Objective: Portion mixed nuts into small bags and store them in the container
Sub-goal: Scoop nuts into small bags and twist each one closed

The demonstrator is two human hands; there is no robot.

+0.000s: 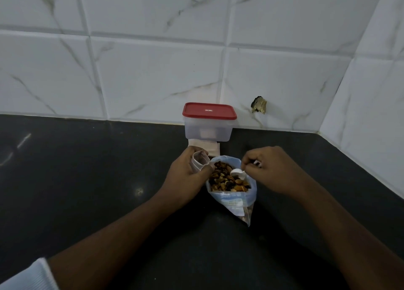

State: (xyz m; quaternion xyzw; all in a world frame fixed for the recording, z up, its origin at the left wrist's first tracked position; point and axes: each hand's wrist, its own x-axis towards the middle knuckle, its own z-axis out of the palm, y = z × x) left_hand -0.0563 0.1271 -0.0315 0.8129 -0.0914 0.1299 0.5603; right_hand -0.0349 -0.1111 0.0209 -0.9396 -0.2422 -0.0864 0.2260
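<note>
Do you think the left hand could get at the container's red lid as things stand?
Probably, though not freely: the red lid lies just beyond the left hand with only flat spare bags between, but that hand's grip is on the small bag, which it would likely have to release first.

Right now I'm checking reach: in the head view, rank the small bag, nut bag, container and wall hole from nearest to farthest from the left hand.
1. small bag, held in the left hand.
2. nut bag, just to its right.
3. container, behind, by the wall.
4. wall hole, back right.
</note>
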